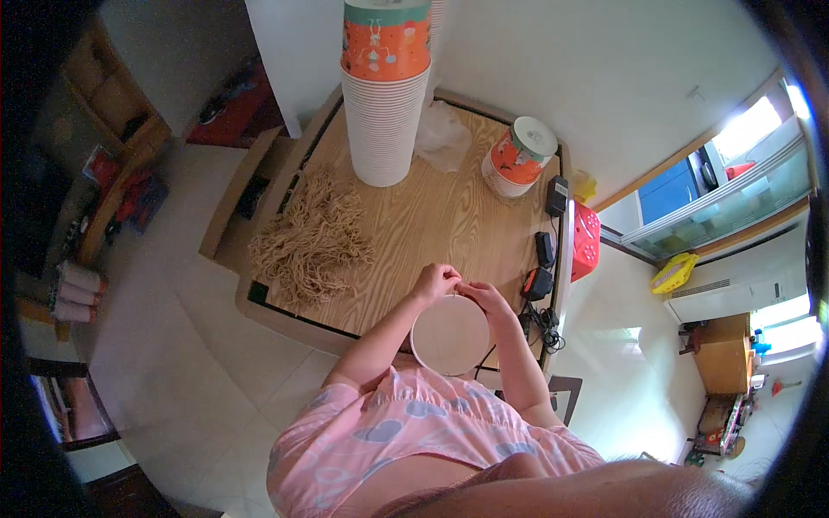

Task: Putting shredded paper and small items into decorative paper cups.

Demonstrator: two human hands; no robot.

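Observation:
A large round paper tub [451, 337] rests against my body at the table's near edge, its pale, wide mouth turned up toward me. At its far rim my left hand [438, 281] is closed in a pinch; a short bit of thin cord may be between the fingertips, too small to make out. My right hand [486, 298] grips the same rim just to the right, its fingertips almost touching the left ones. Left of my hands lies a loose heap of tan cords [313, 237] on the wooden table [414, 229].
A tall stack of paper tubs [380, 112] stands at the back left. A shorter stack [518, 160] sits at the back right, with a crumpled plastic bag [443, 136] between. Black adapters [544, 250] and tangled cables [544, 326] line the right edge. A red basket [585, 242] stands beyond it.

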